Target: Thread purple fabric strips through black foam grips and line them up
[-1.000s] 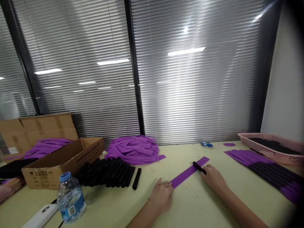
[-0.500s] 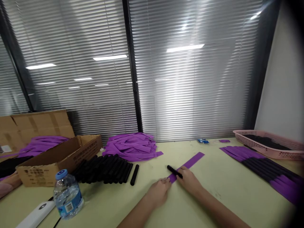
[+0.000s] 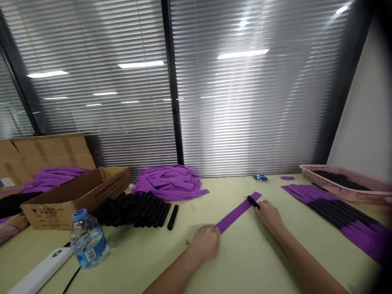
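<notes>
A purple strip (image 3: pixel 234 216) lies slanting on the pale green table. My left hand (image 3: pixel 206 241) is closed on its near end. My right hand (image 3: pixel 268 215) is closed round one end of a short black ribbed rod (image 3: pixel 253 201), which lies across the strip near its far end. To the left, one loose black rod (image 3: pixel 173 217) rests beside a heap of similar black rods (image 3: pixel 134 210). Behind them is a pile of purple strips (image 3: pixel 170 183).
An open cardboard box (image 3: pixel 49 218) and a water bottle (image 3: pixel 88 241) stand left, near a white device (image 3: pixel 39 271). At the right lie purple strips with black middles (image 3: pixel 333 212) and a pink basket (image 3: pixel 339 190). Another person's arm (image 3: pixel 10 228) shows at the left edge.
My right hand has moved up and right with the black rod, from near my left hand to the strip's far end. My left hand has stayed at the near end.
</notes>
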`<state>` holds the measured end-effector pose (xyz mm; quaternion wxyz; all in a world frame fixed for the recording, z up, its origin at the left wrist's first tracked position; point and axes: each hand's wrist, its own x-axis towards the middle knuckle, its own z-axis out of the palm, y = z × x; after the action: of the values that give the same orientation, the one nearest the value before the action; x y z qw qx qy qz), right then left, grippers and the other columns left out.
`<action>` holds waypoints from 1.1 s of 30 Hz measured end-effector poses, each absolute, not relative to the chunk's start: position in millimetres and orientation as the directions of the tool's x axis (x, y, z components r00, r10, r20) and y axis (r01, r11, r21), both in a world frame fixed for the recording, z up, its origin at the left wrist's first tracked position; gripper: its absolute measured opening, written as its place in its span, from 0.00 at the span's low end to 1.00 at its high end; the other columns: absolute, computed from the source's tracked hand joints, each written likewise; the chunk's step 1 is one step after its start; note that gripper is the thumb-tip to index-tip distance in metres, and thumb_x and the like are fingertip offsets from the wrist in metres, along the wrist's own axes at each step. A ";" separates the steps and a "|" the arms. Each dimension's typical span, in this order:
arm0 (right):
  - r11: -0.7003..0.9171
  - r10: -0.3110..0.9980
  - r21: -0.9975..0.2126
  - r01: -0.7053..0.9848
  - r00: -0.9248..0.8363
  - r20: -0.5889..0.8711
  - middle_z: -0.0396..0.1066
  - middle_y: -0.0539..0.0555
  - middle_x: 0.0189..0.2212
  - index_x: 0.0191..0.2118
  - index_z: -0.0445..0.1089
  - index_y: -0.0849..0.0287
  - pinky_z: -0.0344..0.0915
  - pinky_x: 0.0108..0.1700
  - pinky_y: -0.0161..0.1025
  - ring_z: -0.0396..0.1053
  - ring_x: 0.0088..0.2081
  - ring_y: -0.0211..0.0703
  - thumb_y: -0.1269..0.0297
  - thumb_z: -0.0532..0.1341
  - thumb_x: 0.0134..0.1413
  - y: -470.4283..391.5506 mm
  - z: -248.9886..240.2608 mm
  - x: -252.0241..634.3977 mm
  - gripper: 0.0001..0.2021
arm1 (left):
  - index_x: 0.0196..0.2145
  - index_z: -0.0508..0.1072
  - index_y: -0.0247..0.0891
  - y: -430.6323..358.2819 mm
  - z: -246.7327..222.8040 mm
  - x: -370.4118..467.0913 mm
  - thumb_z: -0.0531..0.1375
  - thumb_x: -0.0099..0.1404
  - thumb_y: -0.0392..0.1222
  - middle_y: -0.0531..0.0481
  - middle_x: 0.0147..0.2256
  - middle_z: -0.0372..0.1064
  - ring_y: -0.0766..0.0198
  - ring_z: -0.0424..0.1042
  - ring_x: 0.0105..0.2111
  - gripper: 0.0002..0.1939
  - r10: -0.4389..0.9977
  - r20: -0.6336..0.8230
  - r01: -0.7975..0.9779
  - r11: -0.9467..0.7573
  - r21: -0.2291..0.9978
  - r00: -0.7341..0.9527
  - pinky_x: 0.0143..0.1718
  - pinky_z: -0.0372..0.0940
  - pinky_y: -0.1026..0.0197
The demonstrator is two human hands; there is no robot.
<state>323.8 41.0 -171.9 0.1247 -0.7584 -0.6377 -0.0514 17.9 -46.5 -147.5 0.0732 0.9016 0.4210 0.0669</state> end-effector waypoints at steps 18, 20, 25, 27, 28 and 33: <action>0.220 0.961 -0.311 0.925 -0.151 0.232 0.70 0.56 0.37 0.37 0.74 0.62 0.60 0.41 0.33 0.68 0.38 0.40 0.68 0.55 0.56 17.2 -164.9 229.1 0.10 | 0.49 0.68 0.31 -43.5 -152.1 16.0 0.45 0.69 0.38 0.38 0.52 0.67 0.56 0.65 0.54 0.18 0.739 0.166 0.716 -0.674 0.182 0.653 0.56 0.61 0.56; 0.096 0.974 -0.293 0.951 -0.030 0.223 0.69 0.58 0.38 0.38 0.74 0.64 0.59 0.41 0.34 0.68 0.39 0.43 0.68 0.54 0.57 32.6 -165.3 256.7 0.11 | 0.47 0.70 0.31 -44.6 -147.6 16.6 0.45 0.69 0.38 0.37 0.52 0.68 0.56 0.66 0.54 0.17 0.740 0.147 0.716 -0.673 0.189 0.657 0.55 0.63 0.55; -0.170 0.946 -0.257 0.951 0.230 0.226 0.67 0.64 0.39 0.40 0.72 0.68 0.59 0.39 0.38 0.68 0.40 0.49 0.67 0.52 0.59 47.6 -165.7 324.5 0.13 | 0.44 0.71 0.34 -45.6 -146.5 18.5 0.46 0.69 0.37 0.39 0.50 0.70 0.55 0.69 0.51 0.16 0.747 0.113 0.725 -0.663 0.185 0.655 0.52 0.65 0.53; -0.232 0.931 -0.249 0.940 0.289 0.223 0.67 0.64 0.38 0.39 0.72 0.68 0.59 0.37 0.39 0.69 0.39 0.49 0.66 0.53 0.58 44.7 -166.1 341.2 0.13 | 0.46 0.71 0.34 -45.2 -148.6 19.2 0.46 0.68 0.36 0.40 0.50 0.70 0.55 0.70 0.50 0.16 0.755 0.116 0.736 -0.655 0.174 0.645 0.52 0.65 0.53; -0.249 0.926 -0.246 0.937 0.305 0.224 0.67 0.64 0.37 0.39 0.71 0.68 0.59 0.37 0.38 0.69 0.38 0.49 0.66 0.53 0.58 42.8 -166.3 346.2 0.12 | 0.46 0.71 0.35 -45.1 -149.2 19.6 0.46 0.68 0.36 0.40 0.49 0.70 0.55 0.70 0.50 0.16 0.759 0.114 0.740 -0.650 0.170 0.641 0.52 0.66 0.53; -0.209 0.935 -0.254 0.944 0.269 0.232 0.67 0.64 0.38 0.38 0.72 0.67 0.59 0.36 0.38 0.68 0.38 0.48 0.68 0.54 0.57 35.1 -164.0 340.0 0.11 | 0.45 0.71 0.34 -46.7 -145.5 21.8 0.47 0.66 0.33 0.40 0.48 0.70 0.55 0.71 0.48 0.15 0.781 0.082 0.767 -0.624 0.148 0.619 0.49 0.67 0.55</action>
<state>340.0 35.1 -164.0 0.1740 -0.7774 -0.6043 -0.0139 21.8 -46.7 -145.5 0.0490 0.8985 0.4306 0.0693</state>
